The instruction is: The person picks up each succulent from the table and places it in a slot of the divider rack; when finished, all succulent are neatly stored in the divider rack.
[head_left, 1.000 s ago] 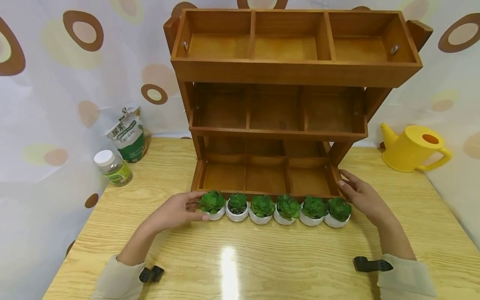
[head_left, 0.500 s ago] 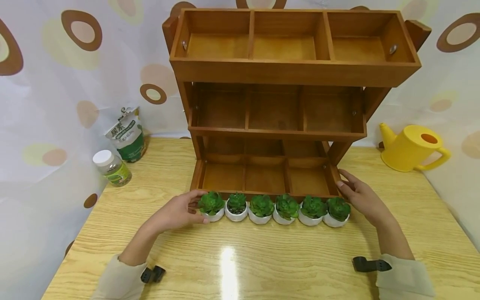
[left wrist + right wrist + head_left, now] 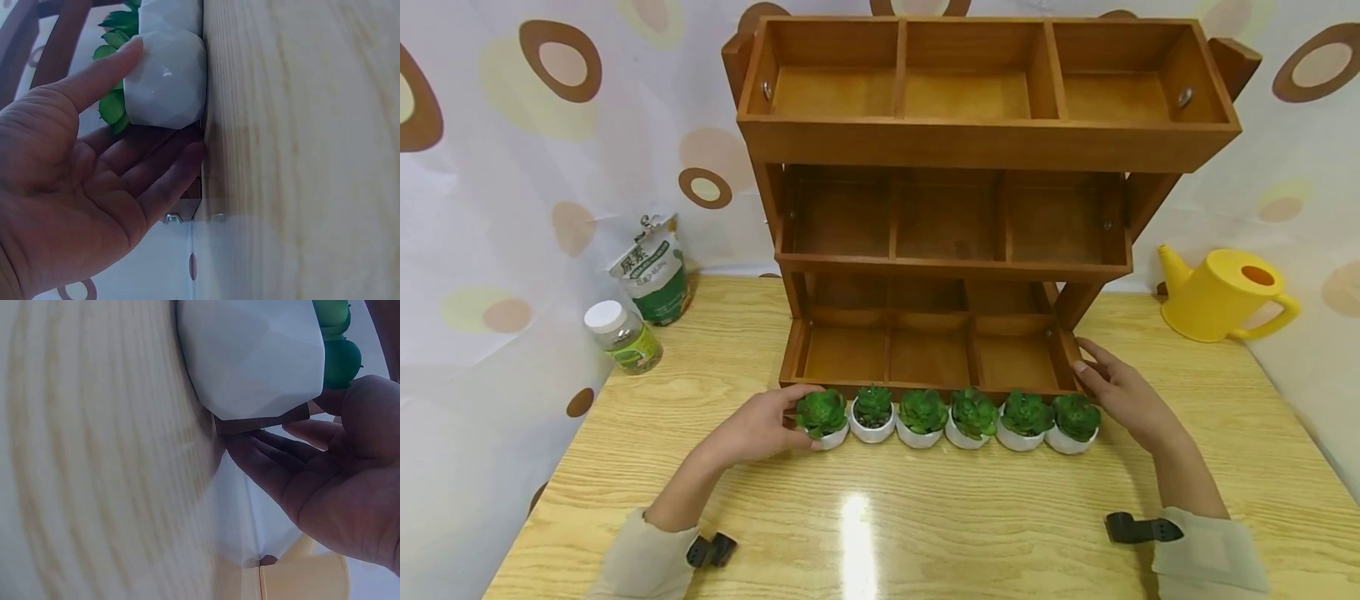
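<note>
A row of small potted succulents in white faceted pots stands on the table before a brown wooden tiered rack [image 3: 992, 148]. At the row's left end, my left hand [image 3: 760, 425] holds the leftmost potted succulent [image 3: 822, 412]. Its thumb lies on the front of the white pot [image 3: 169, 81] in the left wrist view, the fingers reaching behind. At the other end, my right hand [image 3: 1123, 396] rests its fingers against the rack's lower right side, beside the rightmost potted succulent [image 3: 1077, 421]. In the right wrist view those fingers reach past the white pot [image 3: 253, 356].
A yellow watering can [image 3: 1217, 296] stands at the back right of the table [image 3: 970, 525]. To the left are a white-lidded jar [image 3: 623, 337] and a green and white pouch [image 3: 657, 273]. A patterned cloth [image 3: 475, 208] hangs behind.
My left hand has closed in around the leftmost pot, which has shifted slightly toward me. The right hand stays where it was.
</note>
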`<state>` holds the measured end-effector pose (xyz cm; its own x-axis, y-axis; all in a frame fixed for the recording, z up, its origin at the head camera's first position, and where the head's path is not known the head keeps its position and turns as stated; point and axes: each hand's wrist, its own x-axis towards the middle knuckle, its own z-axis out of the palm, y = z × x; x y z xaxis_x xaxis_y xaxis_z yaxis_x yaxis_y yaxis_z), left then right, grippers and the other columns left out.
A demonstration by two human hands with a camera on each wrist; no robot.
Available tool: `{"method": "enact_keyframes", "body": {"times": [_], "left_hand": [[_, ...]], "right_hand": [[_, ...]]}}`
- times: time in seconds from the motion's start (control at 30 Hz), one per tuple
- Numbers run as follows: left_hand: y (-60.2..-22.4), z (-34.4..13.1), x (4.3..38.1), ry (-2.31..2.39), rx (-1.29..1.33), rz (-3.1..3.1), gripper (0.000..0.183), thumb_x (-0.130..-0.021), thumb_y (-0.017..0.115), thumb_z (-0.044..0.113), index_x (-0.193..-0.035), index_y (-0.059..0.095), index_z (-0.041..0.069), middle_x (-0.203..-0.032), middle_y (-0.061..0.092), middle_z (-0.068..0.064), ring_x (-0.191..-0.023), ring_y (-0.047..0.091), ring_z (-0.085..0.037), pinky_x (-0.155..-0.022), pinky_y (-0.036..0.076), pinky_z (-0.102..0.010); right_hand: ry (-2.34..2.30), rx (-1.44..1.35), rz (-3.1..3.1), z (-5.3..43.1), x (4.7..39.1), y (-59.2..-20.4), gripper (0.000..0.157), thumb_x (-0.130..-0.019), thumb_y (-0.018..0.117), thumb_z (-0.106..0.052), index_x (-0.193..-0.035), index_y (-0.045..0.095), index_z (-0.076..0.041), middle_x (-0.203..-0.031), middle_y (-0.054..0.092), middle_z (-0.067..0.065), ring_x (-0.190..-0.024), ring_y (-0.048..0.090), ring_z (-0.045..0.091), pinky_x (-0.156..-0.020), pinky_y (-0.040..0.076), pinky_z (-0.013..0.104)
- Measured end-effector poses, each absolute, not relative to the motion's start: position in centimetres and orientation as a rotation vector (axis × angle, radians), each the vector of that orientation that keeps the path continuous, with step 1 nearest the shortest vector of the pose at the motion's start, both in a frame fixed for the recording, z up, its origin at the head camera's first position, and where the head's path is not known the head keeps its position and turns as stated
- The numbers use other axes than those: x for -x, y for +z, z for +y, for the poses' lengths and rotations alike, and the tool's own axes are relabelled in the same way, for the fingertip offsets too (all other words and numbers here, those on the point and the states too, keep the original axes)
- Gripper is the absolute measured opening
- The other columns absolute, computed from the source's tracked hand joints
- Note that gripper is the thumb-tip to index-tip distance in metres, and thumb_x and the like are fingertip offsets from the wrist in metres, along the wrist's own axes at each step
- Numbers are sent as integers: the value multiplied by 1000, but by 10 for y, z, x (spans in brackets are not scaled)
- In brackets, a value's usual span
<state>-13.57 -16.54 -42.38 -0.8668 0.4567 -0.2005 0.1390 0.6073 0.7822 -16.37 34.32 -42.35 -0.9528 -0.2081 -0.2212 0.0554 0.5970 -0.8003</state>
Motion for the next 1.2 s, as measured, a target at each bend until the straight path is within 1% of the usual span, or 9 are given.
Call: {"method": "enact_keyframes", "body": {"times": [0.1, 0.3, 0.47, 0.6, 0.73, 0.77, 0.9, 1.1, 1.2], "left_hand": [[-423, -165, 135, 1119, -467, 2498, 67, -82, 86, 26, -142, 58, 15, -128, 70, -6, -114, 68, -25, -94, 56, -43], [-422, -167, 136, 1059, -453, 2574, 65, -78, 89, 30, -137, 63, 19, -121, 72, -2, -105, 68, -19, -89, 56, -40], [-418, -170, 135, 1081, -432, 2582, 66, -76, 90, 32, -136, 64, 19, -122, 72, -2, -109, 68, -20, -93, 56, -42], [-414, -172, 134, 1148, -430, 2565, 65, -78, 88, 29, -137, 64, 20, -126, 71, -3, -116, 68, -23, -98, 55, -44], [-407, -175, 134, 1222, -421, 2557, 62, -79, 85, 22, -138, 64, 18, -126, 71, -5, -114, 69, -23, -97, 56, -43], [-405, -176, 134, 1238, -413, 2557, 62, -79, 84, 21, -138, 64, 17, -127, 71, -6, -113, 69, -23, -96, 56, -43], [-398, -179, 135, 1264, -382, 2573, 62, -80, 83, 23, -138, 63, 18, -128, 70, -6, -111, 70, -21, -95, 57, -41], [-389, -181, 140, 1325, -368, 2584, 60, -81, 84, 23, -137, 64, 14, -126, 71, -8, -113, 70, -24, -95, 57, -41], [-387, -181, 143, 1347, -363, 2584, 60, -82, 84, 22, -137, 63, 10, -127, 70, -12, -115, 70, -28, -95, 58, -41]], "right_hand": [[-1288, 128, 2534, 344, 163, -423, 69, -110, 32, -45, -165, 3, -14, -159, 30, 34, -141, 41, 51, -105, 50, 51], [-1285, 122, 2535, 344, 162, -423, 69, -110, 32, -45, -165, 4, -15, -160, 29, 33, -142, 39, 51, -107, 45, 59], [-1285, 114, 2532, 343, 163, -423, 68, -110, 31, -45, -165, 3, -15, -160, 29, 33, -142, 39, 51, -107, 44, 59], [-1308, 137, 2524, 344, 163, -424, 63, -112, 28, -38, -165, 3, -14, -158, 32, 34, -140, 42, 49, -104, 51, 48], [-1336, 192, 2530, 345, 163, -426, 57, -113, 24, -25, -164, 4, -10, -156, 37, 33, -136, 50, 41, -96, 57, 31], [-1336, 202, 2535, 346, 163, -426, 56, -113, 23, -23, -164, 5, -10, -156, 37, 33, -136, 50, 40, -95, 57, 30], [-1328, 209, 2551, 347, 163, -427, 56, -113, 24, -23, -164, 7, -10, -156, 38, 33, -135, 52, 37, -95, 57, 31], [-1343, 193, 2542, 348, 163, -428, 55, -113, 25, -22, -164, 8, -11, -157, 37, 31, -130, 56, 19, -95, 57, 32], [-1343, 181, 2541, 349, 163, -428, 55, -113, 25, -22, -165, 8, -12, -159, 34, 31, -135, 52, 30, -96, 57, 35]]}}
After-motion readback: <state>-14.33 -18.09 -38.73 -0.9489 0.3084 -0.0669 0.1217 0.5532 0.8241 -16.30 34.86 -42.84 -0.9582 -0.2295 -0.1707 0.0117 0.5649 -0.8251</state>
